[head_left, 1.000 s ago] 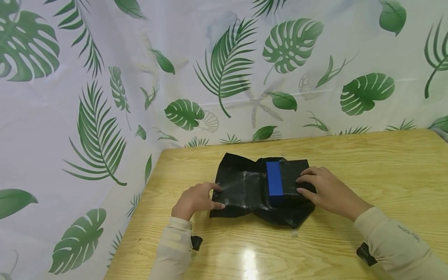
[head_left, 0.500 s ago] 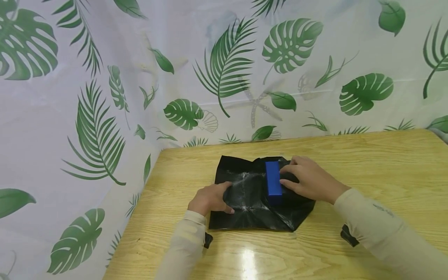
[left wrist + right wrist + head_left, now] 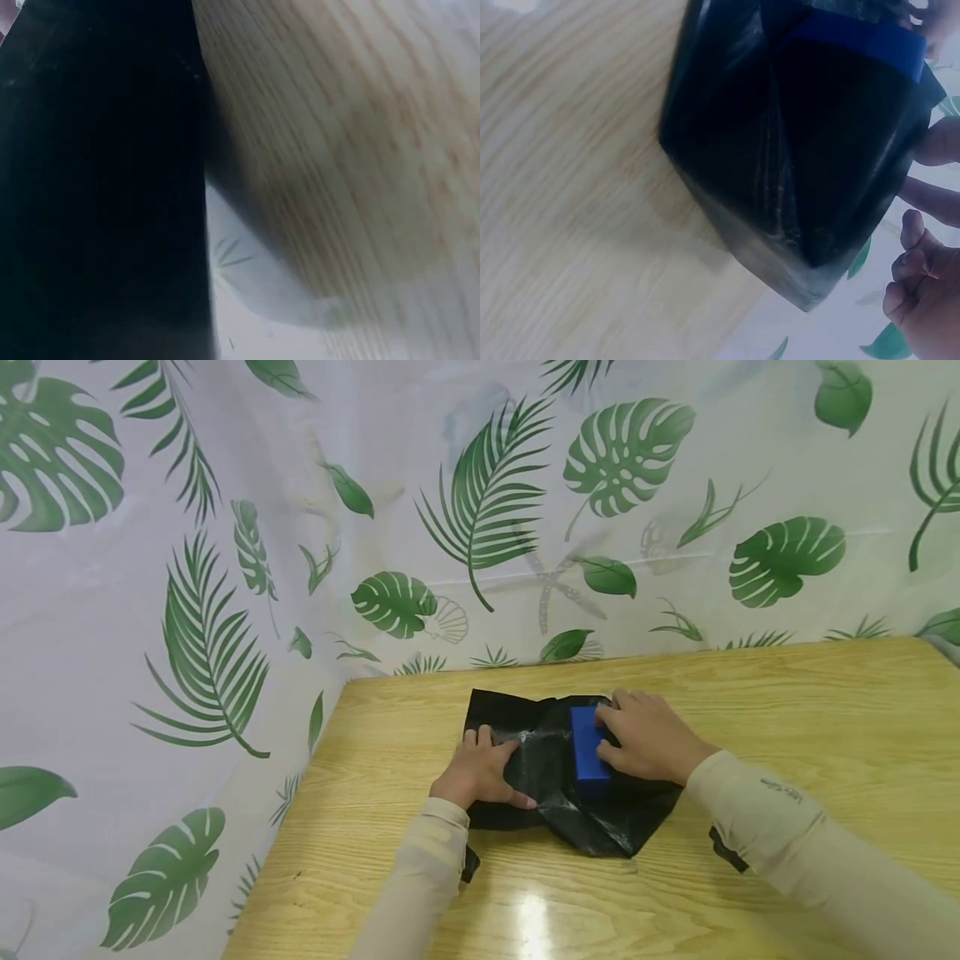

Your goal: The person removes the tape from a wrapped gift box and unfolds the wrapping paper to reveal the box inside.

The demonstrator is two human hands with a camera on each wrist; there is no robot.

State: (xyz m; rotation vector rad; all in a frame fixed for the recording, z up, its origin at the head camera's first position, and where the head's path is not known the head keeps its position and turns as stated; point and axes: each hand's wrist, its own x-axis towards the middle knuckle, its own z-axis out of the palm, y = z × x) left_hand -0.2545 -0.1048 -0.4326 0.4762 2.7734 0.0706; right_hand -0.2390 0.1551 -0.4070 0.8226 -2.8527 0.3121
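A blue box [image 3: 589, 747] stands on a creased black sheet [image 3: 600, 831], which is folded up over the box's right part. My right hand [image 3: 648, 737] rests on that folded part, its thumb and a fingertip at the blue top. In the right wrist view the folded sheet [image 3: 847, 150] wraps the box's end, and a blue strip [image 3: 862, 41] shows above it. My left hand [image 3: 482, 771] lies with spread fingers on the sheet's left part, apart from the box. Only the sheet [image 3: 105, 187] and tabletop show in the left wrist view.
The wood-grain table [image 3: 810, 718] extends to the right and front. Behind and to the left hangs a white curtain [image 3: 300, 610] with green leaves. Dark wrist mounts [image 3: 726, 850] sit under the sleeves.
My right hand has slid left over the folded sheet toward the blue top. My left hand has moved right, from the sheet's left edge further onto it.
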